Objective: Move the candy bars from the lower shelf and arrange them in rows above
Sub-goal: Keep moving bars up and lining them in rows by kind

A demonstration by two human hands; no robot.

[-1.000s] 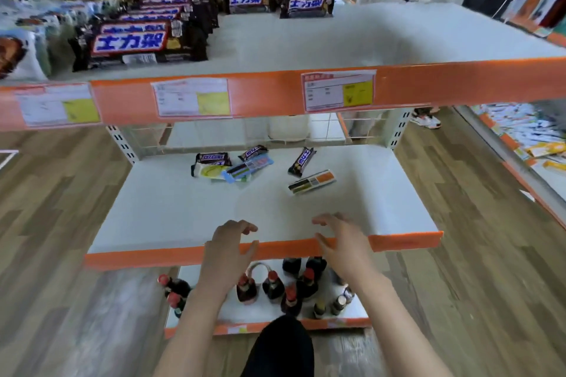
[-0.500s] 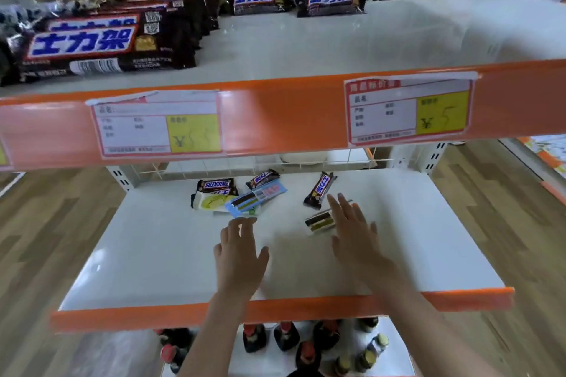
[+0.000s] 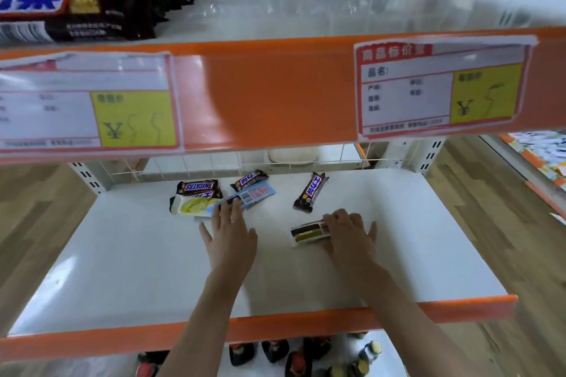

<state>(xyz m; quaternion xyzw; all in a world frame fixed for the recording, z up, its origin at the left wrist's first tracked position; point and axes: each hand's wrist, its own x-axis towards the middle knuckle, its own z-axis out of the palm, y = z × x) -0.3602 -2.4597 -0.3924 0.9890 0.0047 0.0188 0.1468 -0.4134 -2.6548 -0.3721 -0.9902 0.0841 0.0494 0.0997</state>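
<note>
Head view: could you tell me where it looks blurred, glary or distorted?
Head view: the upper shelf edge bows from wide-angle distortion, its price labels smear with blur, glare streaks its top; left hand and right hand stay fairly sharp.
</note>
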